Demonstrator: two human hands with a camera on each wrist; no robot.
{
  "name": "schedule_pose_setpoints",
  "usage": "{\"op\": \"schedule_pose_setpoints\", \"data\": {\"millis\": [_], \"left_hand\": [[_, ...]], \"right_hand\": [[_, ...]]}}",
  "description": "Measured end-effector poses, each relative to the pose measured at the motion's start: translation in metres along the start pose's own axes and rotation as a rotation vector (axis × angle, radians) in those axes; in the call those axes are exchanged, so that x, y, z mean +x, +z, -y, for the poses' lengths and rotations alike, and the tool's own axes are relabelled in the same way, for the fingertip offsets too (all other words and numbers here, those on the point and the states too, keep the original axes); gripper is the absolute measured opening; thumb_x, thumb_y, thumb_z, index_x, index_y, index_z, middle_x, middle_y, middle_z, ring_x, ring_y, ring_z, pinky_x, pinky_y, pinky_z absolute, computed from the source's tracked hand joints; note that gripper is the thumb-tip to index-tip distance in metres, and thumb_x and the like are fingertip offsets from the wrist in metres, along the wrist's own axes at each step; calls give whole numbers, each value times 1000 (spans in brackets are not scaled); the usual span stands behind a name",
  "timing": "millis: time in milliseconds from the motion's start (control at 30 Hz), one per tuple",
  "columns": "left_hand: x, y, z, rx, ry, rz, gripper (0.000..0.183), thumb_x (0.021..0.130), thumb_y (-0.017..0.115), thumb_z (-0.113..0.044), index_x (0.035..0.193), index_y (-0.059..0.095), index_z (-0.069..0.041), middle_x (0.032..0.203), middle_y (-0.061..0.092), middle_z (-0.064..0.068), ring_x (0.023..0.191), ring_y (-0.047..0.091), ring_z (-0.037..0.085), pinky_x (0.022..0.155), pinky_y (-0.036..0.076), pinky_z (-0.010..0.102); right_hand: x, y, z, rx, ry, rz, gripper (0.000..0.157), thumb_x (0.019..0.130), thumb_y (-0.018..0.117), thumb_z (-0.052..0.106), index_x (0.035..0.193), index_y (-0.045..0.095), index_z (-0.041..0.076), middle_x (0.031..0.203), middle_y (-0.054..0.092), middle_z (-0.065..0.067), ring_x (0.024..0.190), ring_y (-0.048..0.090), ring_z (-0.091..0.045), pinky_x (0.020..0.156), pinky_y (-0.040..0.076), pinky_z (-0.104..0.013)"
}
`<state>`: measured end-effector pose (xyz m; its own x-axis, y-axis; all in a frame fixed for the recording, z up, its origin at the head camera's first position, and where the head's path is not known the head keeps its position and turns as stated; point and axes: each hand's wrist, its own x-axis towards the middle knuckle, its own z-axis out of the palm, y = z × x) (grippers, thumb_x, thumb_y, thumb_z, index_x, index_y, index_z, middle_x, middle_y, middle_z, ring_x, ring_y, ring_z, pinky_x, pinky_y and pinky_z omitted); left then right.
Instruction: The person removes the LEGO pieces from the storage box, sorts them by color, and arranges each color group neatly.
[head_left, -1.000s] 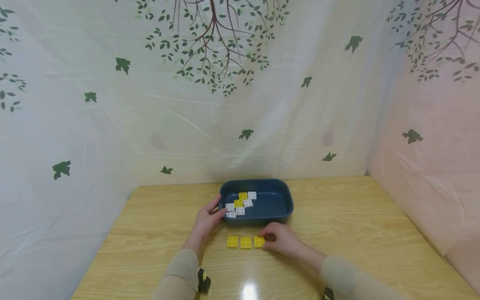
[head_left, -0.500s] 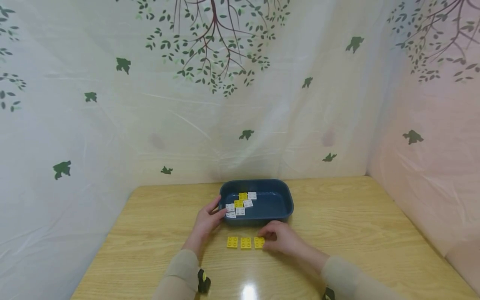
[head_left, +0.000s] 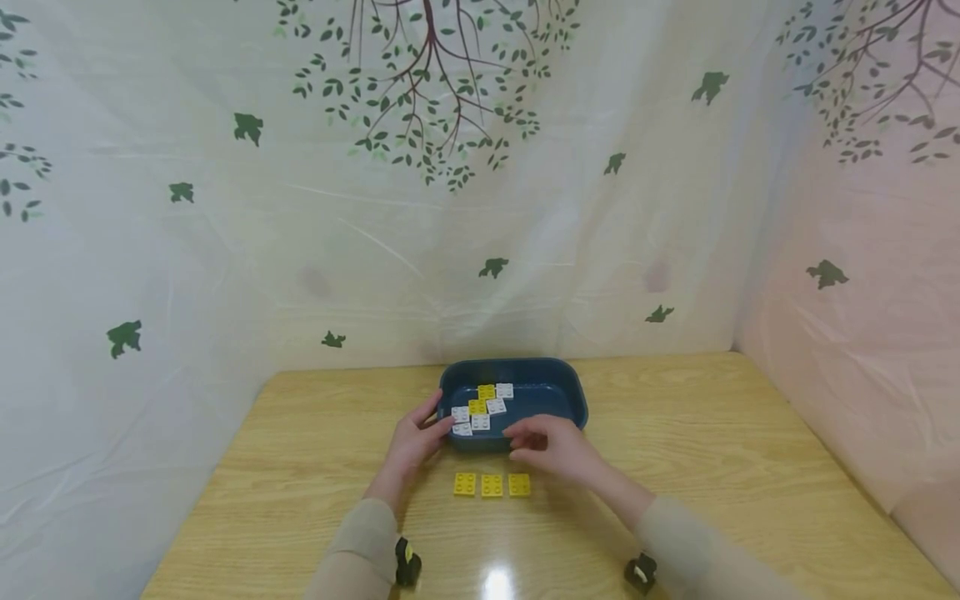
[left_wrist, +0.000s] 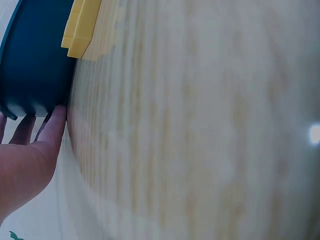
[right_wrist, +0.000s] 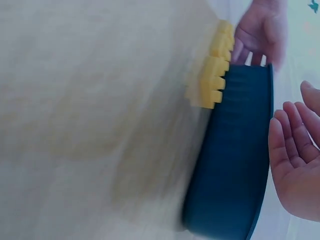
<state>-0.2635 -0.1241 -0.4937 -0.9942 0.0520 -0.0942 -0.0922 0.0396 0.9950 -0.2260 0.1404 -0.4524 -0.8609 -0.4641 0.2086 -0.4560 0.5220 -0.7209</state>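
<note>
My left hand rests against the left end of a dark blue tray, thumb at the front corner and fingers along the end wall. In the left wrist view its fingers touch the tray's end. My right hand hovers over the tray's front rim, fingers loosely bent with nothing between them; in the right wrist view the palm shows bare. Just in front of the tray, three yellow toy bricks lie in a spaced row: left, middle and right.
Inside the tray's left half lie several white bricks and two yellow ones, one being the rear yellow brick. A wooden table carries everything. Behind it hangs a pale curtain printed with branches and birds.
My right hand has let go of the right yellow brick and risen away toward the tray's front rim. The left hand, tray and bricks look unmoved.
</note>
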Motion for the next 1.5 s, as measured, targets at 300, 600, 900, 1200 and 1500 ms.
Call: {"op": "schedule_pose_setpoints", "data": {"millis": [300, 600, 900, 1200, 1500], "left_hand": [[1, 2, 0, -13, -16, -9, 60, 94, 69, -13, 148, 48, -24, 158, 35, 9, 135, 44, 35, 100, 48, 39], [2, 1, 1, 6, -19, -15, 59, 95, 68, -16, 149, 47, -25, 158, 35, 9, 136, 43, 36, 101, 47, 41], [1, 1, 0, 27, -30, -14, 58, 94, 69, -19, 148, 48, -29, 157, 37, 7, 136, 43, 33, 103, 46, 41], [1, 1, 1, 6, -11, -8, 59, 95, 68, -15, 149, 47, -25, 156, 37, 11, 134, 45, 36, 101, 47, 41], [0, 1, 1, 1, -9, -2, 59, 95, 68, -16, 149, 47, -24, 157, 36, 12, 135, 44, 36, 102, 46, 43]], "right_hand": [[36, 3, -2, 18, 4, -51, 31, 86, 78, 16, 117, 71, 13, 97, 70, 6, 90, 62, -11, 86, 55, -33], [68, 14, -13, -28, 105, -89, 36, 87, 78, 16, 122, 69, 13, 106, 69, 3, 101, 61, -18, 95, 51, -40], [89, 25, -20, -42, 97, -88, 37, 88, 76, 15, 124, 68, 11, 113, 69, -3, 108, 60, -22, 97, 49, -43], [102, 29, -24, -35, 140, -67, 37, 88, 76, 13, 124, 69, 11, 118, 68, -5, 114, 59, -25, 101, 47, -45], [106, 30, -31, -126, 159, -69, 41, 87, 77, 14, 127, 67, 11, 128, 64, -8, 124, 53, -29, 109, 37, -48]]}}
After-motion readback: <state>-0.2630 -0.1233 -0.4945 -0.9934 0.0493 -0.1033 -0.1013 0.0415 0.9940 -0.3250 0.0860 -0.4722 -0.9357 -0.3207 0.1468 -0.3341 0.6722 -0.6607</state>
